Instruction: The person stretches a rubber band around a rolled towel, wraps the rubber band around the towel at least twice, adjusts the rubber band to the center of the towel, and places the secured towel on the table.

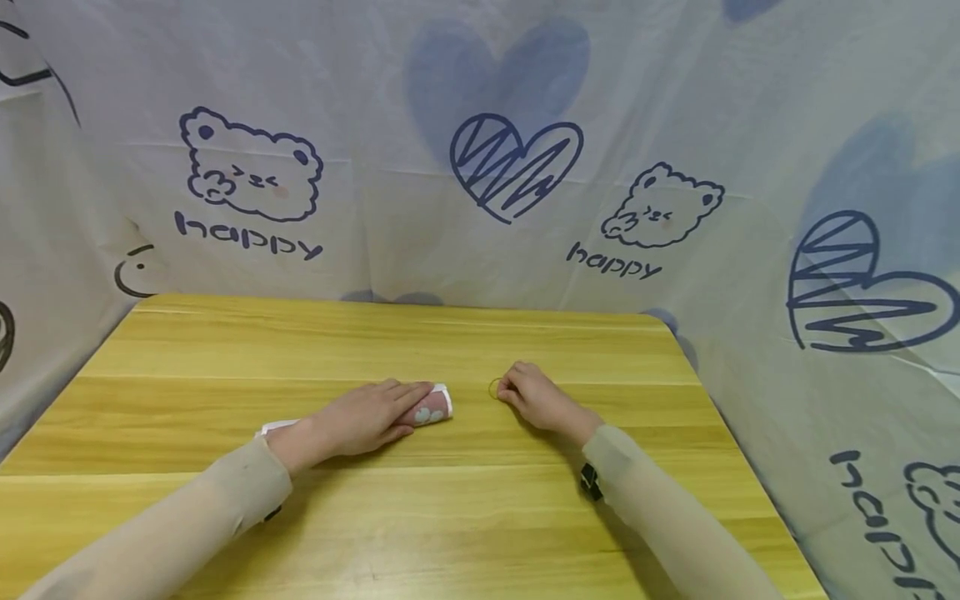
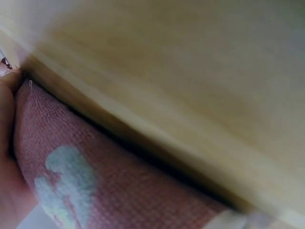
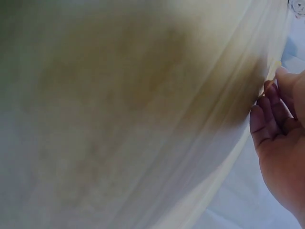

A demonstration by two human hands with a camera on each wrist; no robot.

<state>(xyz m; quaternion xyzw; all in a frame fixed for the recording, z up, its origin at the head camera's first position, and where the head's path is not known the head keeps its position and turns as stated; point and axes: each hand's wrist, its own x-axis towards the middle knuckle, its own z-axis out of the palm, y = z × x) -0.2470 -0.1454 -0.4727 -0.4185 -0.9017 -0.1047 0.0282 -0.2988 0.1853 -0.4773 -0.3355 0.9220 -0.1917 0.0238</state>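
Observation:
A rolled towel (image 1: pixel 437 406), dusty pink with pale patches and white edges, lies on the wooden table (image 1: pixel 450 533). My left hand (image 1: pixel 366 417) holds the roll from above, fingers over its top and thumb along the near side; it covers the middle of the roll. In the left wrist view the towel's (image 2: pixel 119 171) woven surface fills the lower left. To the right of the roll's end, my right hand (image 1: pixel 540 400) pinches a thin yellow rubber band (image 1: pixel 491 389) close over the tabletop. The band forms a small loop left of the fingertips.
A light cloth backdrop (image 1: pixel 390 200) with bears, hearts and the word "happy" hangs behind the table and along its sides. The table's back edge runs just in front of it. Dark straps (image 1: pixel 591 482) show at both cuffs.

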